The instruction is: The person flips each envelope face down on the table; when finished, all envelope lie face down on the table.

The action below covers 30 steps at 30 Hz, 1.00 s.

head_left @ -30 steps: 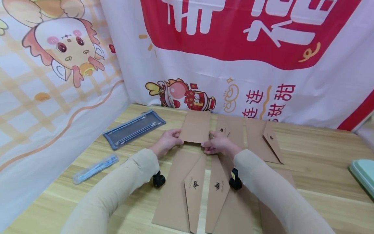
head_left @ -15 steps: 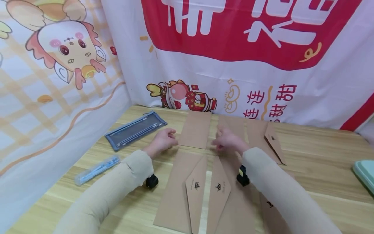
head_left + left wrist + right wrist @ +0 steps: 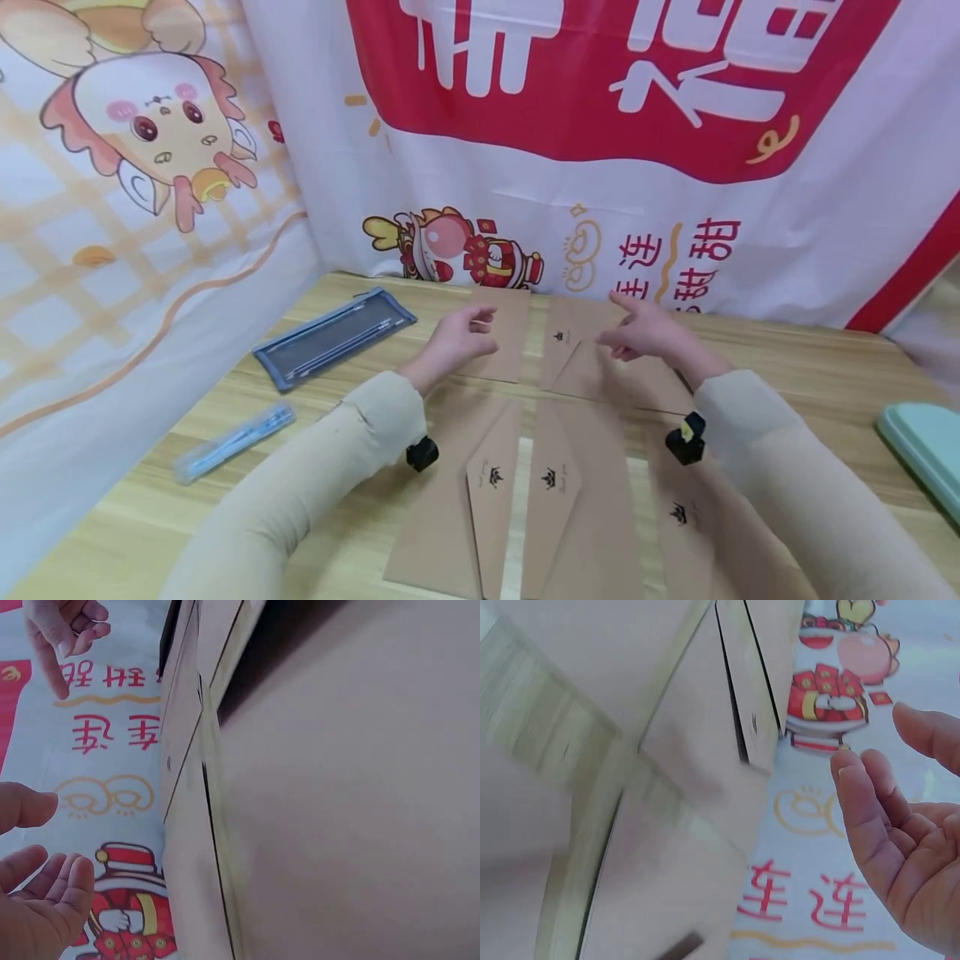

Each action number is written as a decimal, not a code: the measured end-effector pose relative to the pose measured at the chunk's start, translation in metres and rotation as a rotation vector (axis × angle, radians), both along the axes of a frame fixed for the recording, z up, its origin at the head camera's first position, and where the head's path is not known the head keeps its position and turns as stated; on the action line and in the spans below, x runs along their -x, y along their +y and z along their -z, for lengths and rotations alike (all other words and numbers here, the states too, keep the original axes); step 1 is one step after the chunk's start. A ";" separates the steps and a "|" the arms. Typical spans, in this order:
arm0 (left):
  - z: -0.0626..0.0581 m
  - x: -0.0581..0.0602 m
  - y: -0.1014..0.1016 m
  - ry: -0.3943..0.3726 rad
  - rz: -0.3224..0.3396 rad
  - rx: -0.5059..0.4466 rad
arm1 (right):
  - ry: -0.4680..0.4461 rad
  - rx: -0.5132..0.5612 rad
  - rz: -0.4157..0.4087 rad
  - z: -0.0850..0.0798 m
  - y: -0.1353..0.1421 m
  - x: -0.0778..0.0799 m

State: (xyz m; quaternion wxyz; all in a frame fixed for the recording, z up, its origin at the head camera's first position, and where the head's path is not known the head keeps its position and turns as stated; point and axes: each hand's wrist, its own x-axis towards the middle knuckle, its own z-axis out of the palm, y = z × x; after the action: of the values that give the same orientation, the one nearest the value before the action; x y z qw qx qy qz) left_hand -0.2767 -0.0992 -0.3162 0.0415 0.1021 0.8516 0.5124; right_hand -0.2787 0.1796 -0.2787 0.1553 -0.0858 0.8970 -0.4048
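Several brown paper envelopes lie on the wooden table in two rows. My left hand [image 3: 453,342] hovers, fingers bent loosely with a gap to the thumb, over the back left envelope [image 3: 508,337], whose plain side faces up. Over the back right envelope [image 3: 663,390] my right hand [image 3: 648,333] holds nothing and partly hides it. Between them lies the back middle envelope [image 3: 558,362], its flap printed with a crown. The front left envelope [image 3: 438,508], front middle envelope [image 3: 603,517] and front right envelope [image 3: 675,479] also show crown-printed flaps; my right sleeve overlaps the last one.
A blue mesh zip pouch [image 3: 333,337] lies at the back left, with a clear case with blue items inside [image 3: 236,442] in front of it. A mint-green box [image 3: 922,458] sits at the right edge. Printed cloth [image 3: 322,150] hangs behind and left.
Both hands held the back left envelope's near edge, slightly raised; it now lies flat, released. My right hand has moved right over the back right envelope; my left hovers over the plain one.
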 end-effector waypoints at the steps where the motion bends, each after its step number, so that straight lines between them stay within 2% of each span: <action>1: -0.001 0.001 0.004 0.005 0.007 0.008 | 0.012 -0.014 0.006 -0.001 0.005 -0.002; 8: -0.003 0.012 0.035 0.038 0.068 0.056 | 0.013 -0.018 0.012 0.002 0.033 -0.011; 17: 0.008 0.015 0.059 0.035 0.171 0.062 | 0.001 0.052 -0.006 0.027 0.041 -0.020; 25: 0.016 0.017 0.068 -0.075 0.262 0.141 | -0.026 0.161 -0.006 0.050 0.038 -0.020; 28: 0.019 0.017 0.070 -0.117 0.284 0.175 | -0.051 0.174 -0.029 0.055 0.035 -0.019; 30: 0.021 0.018 0.072 -0.133 0.287 0.186 | -0.052 0.146 -0.035 0.057 0.033 -0.019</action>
State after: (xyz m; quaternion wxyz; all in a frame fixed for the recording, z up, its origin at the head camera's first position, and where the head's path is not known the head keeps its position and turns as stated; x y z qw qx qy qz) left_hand -0.2943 -0.0274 -0.3369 0.1797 0.1840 0.8675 0.4259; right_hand -0.2602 0.2130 -0.3355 0.1789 -0.1019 0.8593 -0.4683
